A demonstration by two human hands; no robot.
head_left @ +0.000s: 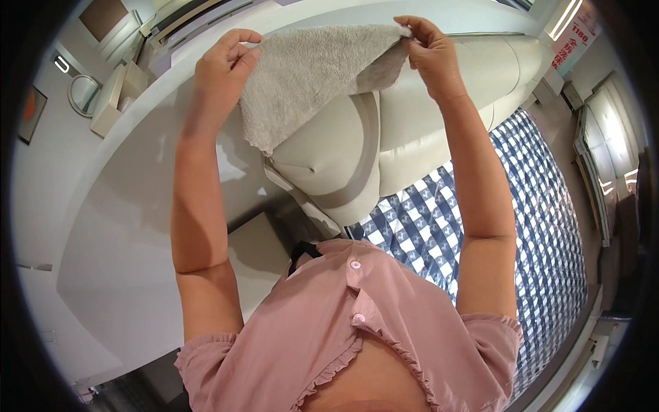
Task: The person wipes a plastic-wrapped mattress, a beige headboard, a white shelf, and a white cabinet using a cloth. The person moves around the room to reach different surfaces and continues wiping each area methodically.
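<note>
A beige-grey fluffy cloth (305, 75) is stretched between my raised hands at the far side. My left hand (225, 69) pinches its upper left corner between thumb and fingers. With thumb and fingertips, my right hand (432, 58) grips the upper right corner, where the cloth folds over and shows its underside. One lower corner hangs down at the left, just over a cream padded headboard cushion (336, 147). The cloth hides part of that cushion.
A bed with a navy-and-white checked sheet (419, 213) extends to the right, beside the cream headboard. At the left are a pale wall (137, 206), and farther off a round mirror (84, 93) near a small white cabinet (113, 103). A printed banner (575, 38) stands far right.
</note>
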